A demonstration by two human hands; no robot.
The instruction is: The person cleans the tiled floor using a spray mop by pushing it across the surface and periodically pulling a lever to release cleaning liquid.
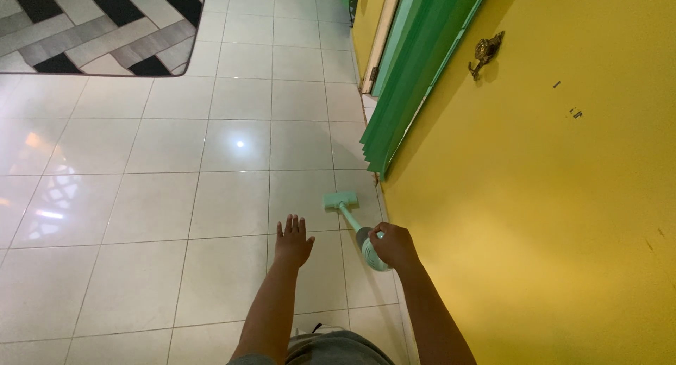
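The floor (162,196) is laid with large, glossy, off-white square tiles with thin dark joints; they mirror a bright spot of light near the middle and a patterned window glare towards the left edge. At the far left corner of the floor lies a rug (91,27) with a black, grey and white zigzag pattern and a dark rim. The right side of the view is filled by a yellow wall (549,210), bearing a few small dark marks and a brass-coloured hook (484,54) high up. Further along that wall stands a green louvred door (412,69), set in a pale frame, its lower corner reaching down close to the floor.

The vacuum (352,221) is a slim handheld one in pale mint green. Its flat, rectangular head rests on the floor just beside the foot of the wall, a little short of the door's lower corner. A thin tube of the same colour slants back from the head to a rounder, ribbed body, whitish green.

The right hand (394,245) is closed around that body, fingers wrapped over its top, the forearm running along the wall. The left hand (293,240) is spread, fingers apart and palm down, hovering above the floor just beside the vacuum and touching nothing. Grey cloth (331,347) shows at the bottom edge between the arms.
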